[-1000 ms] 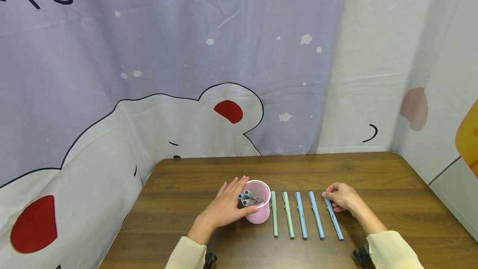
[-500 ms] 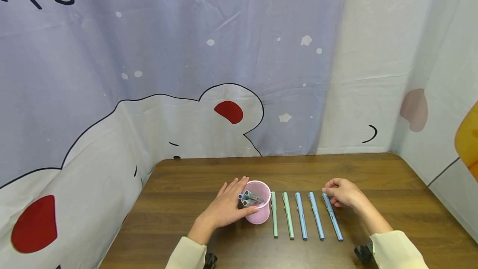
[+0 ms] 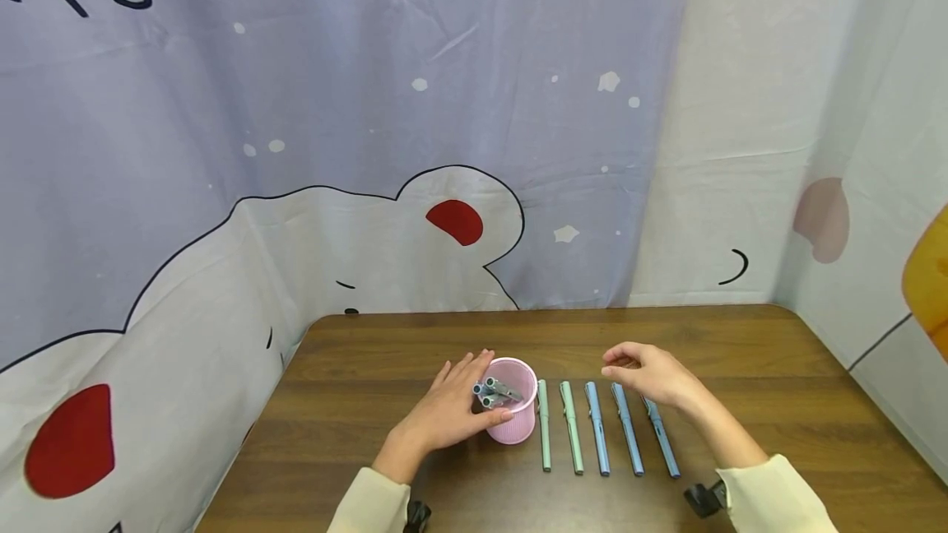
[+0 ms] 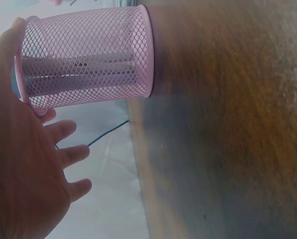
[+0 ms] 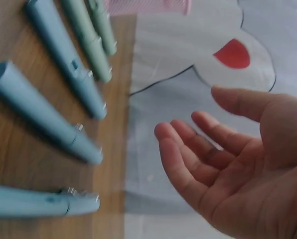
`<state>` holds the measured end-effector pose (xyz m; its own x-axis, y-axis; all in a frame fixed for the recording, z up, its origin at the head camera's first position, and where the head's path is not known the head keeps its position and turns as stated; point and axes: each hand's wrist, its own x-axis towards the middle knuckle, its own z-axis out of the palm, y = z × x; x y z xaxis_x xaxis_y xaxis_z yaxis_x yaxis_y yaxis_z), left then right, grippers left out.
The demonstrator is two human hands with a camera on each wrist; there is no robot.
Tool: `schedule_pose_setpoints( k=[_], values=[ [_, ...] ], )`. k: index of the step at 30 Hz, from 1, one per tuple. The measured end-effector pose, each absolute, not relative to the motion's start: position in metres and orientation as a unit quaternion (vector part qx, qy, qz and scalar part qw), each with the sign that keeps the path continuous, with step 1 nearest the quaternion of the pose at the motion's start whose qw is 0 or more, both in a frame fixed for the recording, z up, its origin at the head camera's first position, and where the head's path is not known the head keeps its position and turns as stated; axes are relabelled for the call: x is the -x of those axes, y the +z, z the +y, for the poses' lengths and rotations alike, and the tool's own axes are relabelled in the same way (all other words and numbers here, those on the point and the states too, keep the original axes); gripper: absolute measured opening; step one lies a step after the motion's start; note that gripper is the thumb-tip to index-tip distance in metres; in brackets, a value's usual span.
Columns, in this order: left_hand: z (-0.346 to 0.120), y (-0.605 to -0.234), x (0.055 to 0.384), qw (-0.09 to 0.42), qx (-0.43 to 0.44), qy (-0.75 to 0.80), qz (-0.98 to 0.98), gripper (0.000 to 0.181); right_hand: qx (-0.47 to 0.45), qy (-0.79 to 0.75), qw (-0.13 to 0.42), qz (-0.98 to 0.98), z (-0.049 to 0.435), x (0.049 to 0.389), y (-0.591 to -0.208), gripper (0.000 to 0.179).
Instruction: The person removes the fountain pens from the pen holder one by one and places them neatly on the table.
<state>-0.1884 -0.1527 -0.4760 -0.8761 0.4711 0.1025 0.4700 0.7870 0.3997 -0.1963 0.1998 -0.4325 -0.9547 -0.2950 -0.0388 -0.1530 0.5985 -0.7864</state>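
Note:
A pink mesh pen cup (image 3: 511, 428) stands upright on the table, with several pens (image 3: 498, 393) leaning inside it. My left hand (image 3: 440, 412) holds the cup near its rim, thumb on the near side and forefinger on the far side; the other fingers are spread, as the left wrist view shows. To the right of the cup lie two green pens (image 3: 573, 434) and three blue pens (image 3: 599, 434) in a row. Above the far ends of the right-hand blue pens hovers my right hand (image 3: 655, 374), fingers loosely bent. The right wrist view shows nothing in that palm (image 5: 248, 199).
The wooden table (image 3: 355, 368) ends at a back edge beyond the pens. Behind it and at both sides hangs a printed cloth (image 3: 592, 146). A dark strap device (image 3: 704, 500) sits at my right wrist.
My right hand has let go of the rightmost blue pen's far end, lifted and moved left over the row. That pen tilts slightly less. My left hand and the cup keep their place.

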Motion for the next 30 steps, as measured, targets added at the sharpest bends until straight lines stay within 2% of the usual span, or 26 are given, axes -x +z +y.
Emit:
schedule_pose_setpoints(
  k=[11,23,30],
  values=[
    [-0.153,-0.476,0.189,0.005,-0.242,0.205,0.948,0.100,0.196,-0.457,0.053,0.866,0.169,0.193,-0.420,0.035],
    [-0.154,-0.475,0.189,0.008,-0.241,0.215,0.946,0.100,0.262,-0.514,0.011,0.816,0.142,0.194,-0.430,0.035],
    [-0.152,-0.475,0.188,0.006,-0.243,0.218,0.945,0.101,0.278,-0.536,0.012,0.797,0.128,0.192,-0.435,0.038]
  ],
)
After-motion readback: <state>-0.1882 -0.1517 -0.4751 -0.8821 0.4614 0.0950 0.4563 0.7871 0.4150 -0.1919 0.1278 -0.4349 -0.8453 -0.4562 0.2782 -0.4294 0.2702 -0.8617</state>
